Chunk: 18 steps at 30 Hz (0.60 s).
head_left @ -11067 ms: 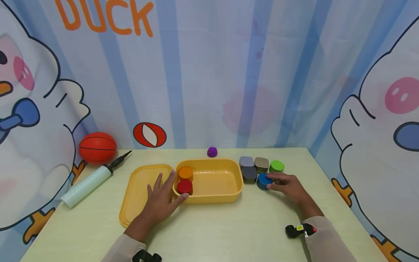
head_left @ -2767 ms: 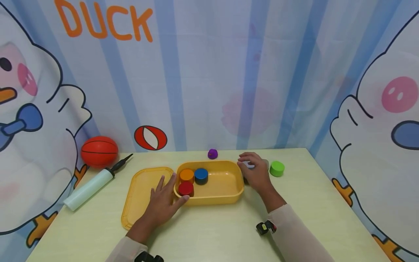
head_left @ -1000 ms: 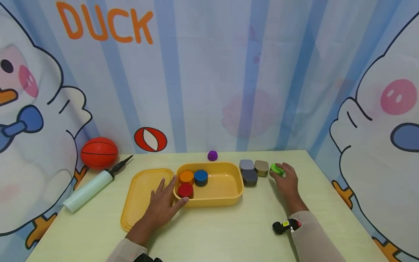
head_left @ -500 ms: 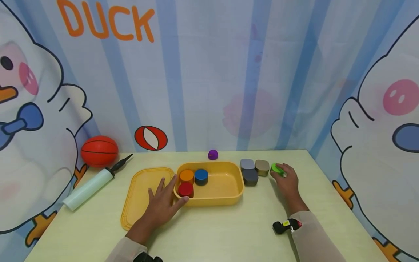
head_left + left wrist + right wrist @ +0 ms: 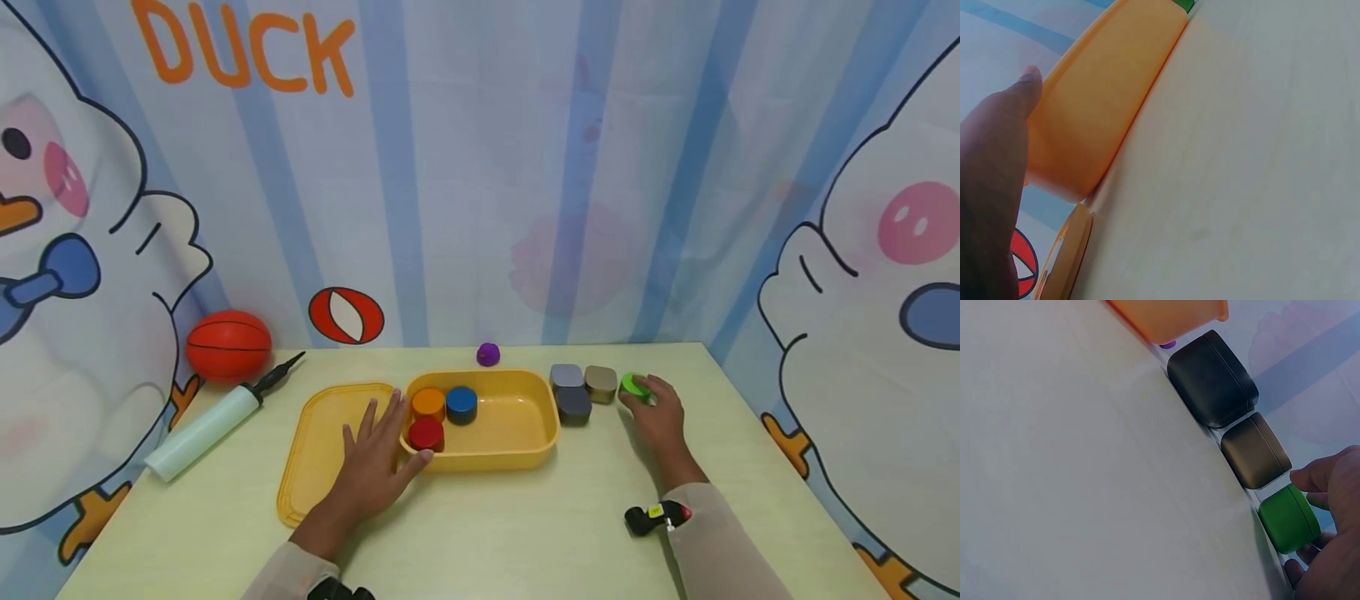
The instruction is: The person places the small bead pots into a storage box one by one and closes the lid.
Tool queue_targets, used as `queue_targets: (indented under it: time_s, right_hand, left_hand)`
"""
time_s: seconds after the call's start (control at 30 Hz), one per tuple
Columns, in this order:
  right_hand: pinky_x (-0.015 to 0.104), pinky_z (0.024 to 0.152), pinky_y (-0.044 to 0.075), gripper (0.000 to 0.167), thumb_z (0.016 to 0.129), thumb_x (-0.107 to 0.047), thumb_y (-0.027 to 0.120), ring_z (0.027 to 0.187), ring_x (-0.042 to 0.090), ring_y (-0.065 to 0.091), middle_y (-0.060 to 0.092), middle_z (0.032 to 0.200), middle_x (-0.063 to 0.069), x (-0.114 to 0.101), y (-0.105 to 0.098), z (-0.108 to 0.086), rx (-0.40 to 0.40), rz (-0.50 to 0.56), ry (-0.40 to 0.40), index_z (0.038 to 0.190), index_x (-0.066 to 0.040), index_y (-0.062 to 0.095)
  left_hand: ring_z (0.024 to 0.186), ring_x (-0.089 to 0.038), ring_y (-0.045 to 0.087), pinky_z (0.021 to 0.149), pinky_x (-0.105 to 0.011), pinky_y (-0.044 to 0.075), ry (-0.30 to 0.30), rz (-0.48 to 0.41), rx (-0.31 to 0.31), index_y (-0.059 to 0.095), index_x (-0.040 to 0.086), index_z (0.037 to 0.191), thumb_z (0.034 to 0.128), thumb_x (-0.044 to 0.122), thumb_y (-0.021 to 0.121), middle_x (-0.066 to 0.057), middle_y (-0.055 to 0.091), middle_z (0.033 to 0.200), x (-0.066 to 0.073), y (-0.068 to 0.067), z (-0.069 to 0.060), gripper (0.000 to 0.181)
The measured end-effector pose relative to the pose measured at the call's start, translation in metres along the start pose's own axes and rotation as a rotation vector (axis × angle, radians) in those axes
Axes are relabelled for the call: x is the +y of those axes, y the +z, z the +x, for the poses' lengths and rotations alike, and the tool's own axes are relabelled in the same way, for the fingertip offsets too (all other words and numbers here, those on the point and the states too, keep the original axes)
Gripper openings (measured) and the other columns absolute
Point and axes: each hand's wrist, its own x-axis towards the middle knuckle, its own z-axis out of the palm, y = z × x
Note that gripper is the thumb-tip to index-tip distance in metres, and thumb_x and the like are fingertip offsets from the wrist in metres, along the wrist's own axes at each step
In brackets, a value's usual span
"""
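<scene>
At the right, my right hand (image 5: 662, 425) has its thumb and fingers round a round green container (image 5: 634, 387), which stands on the table. The right wrist view also shows the green container (image 5: 1288, 519) beside a brown one (image 5: 1256, 452). My left hand (image 5: 369, 463), fingers spread, rests on the left end of a yellow box (image 5: 480, 461). In the left wrist view its thumb touches the wall of the box (image 5: 1097, 94). Inside the box, at its left, are an orange container (image 5: 428, 404), a red one (image 5: 426, 433) and a blue one (image 5: 461, 404).
Between the box and my right hand stand light grey (image 5: 566, 376), dark grey (image 5: 573, 407) and brown (image 5: 600, 383) containers. A yellow lid (image 5: 311, 458) lies left of the box. Farther left are a pump (image 5: 202, 433) and a red ball (image 5: 228, 346). A small purple object (image 5: 488, 354) sits behind the box.
Since the earliest frame, the blue container has gone from the table at the right into the box. My right hand has moved to the green container. Over the last second, little has changed.
</scene>
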Motion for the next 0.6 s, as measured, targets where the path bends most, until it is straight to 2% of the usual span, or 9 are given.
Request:
queue_targets:
  time_s: [0.17, 0.4, 0.6]
  right_hand:
    - [0.061, 0.137, 0.024, 0.053, 0.105, -0.018, 0.071, 0.164, 0.05, 0.03, 0.038, 0.172, 0.029, 0.0006, 0.0003, -0.0007, 0.001, 0.0, 0.003, 0.152, 0.003, 0.059]
    - [0.06, 0.136, 0.025, 0.049, 0.106, -0.013, 0.069, 0.163, 0.05, 0.031, 0.039, 0.17, 0.031, 0.0021, -0.001, -0.0017, 0.007, 0.0, -0.006, 0.152, 0.004, 0.059]
    - [0.06, 0.134, 0.028, 0.044, 0.107, -0.007, 0.065, 0.161, 0.05, 0.035, 0.043, 0.167, 0.032, 0.003, -0.0014, -0.0026, 0.022, -0.029, -0.06, 0.148, 0.007, 0.061]
  left_hand:
    - [0.17, -0.052, 0.011, 0.123, -0.091, -0.001, 0.043, 0.057, 0.033, 0.03, 0.015, 0.174, 0.1087, 0.054, 0.058, -0.007, 0.02, 0.185, 0.0014, -0.0004, -0.0016, 0.081]
    - [0.168, -0.052, 0.017, 0.122, -0.091, 0.001, 0.035, 0.06, 0.034, 0.034, 0.017, 0.173, 0.1086, 0.058, 0.057, -0.003, 0.024, 0.184, 0.0027, 0.0008, -0.0002, 0.08]
    - [0.168, -0.053, 0.017, 0.122, -0.091, 0.003, 0.022, 0.056, 0.021, 0.033, 0.017, 0.173, 0.1086, 0.059, 0.057, -0.003, 0.022, 0.185, 0.0024, 0.0004, 0.0, 0.081]
